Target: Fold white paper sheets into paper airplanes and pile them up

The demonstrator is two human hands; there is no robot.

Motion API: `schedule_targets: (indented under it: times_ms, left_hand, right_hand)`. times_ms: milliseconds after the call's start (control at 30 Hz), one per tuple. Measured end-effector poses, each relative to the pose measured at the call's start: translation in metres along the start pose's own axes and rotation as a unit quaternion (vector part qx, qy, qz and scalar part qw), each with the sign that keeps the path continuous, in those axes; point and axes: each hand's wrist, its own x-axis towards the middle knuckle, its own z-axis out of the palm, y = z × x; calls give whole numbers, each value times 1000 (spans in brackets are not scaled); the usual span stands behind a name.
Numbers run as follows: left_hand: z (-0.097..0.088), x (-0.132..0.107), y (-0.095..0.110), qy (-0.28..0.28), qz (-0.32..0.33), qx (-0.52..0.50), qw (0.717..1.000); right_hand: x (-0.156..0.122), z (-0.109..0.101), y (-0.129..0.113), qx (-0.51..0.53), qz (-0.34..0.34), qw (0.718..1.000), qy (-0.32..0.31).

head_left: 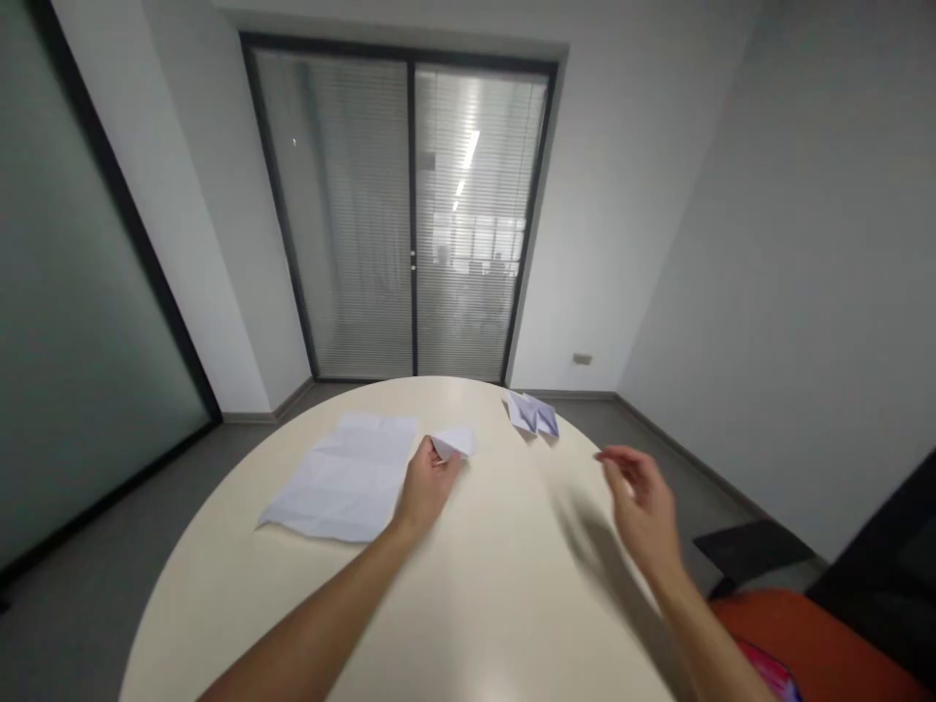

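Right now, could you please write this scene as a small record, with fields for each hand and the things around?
Left hand: holds small folded paper
Right hand: raised, loosely curled, nothing visible held
Large sheet: creased, left of the small folded paper
Zigzag paper: folded, near the far right edge of the table
Table: cream, rounded
Seat: orange, at right
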Motion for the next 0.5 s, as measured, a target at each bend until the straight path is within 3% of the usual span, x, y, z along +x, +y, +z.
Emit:
schedule_targets:
  times_ms: [100, 233, 367, 500]
  left_hand:
    - [-17, -17, 7, -55, 106, 197, 973]
    - [-35, -20, 12, -119, 216, 334, 910]
    - [-47, -13, 7, -104, 223, 389, 888]
    - [-53, -13, -1, -113, 211, 385, 891]
  right_hand:
    - [-22, 58, -60, 25, -13, 974, -223]
    - [-39, 122, -90, 85, 70, 924, -365]
    - [-32, 158, -84, 173, 146, 891, -393]
    - [-34, 171, -60, 274, 153, 866, -388]
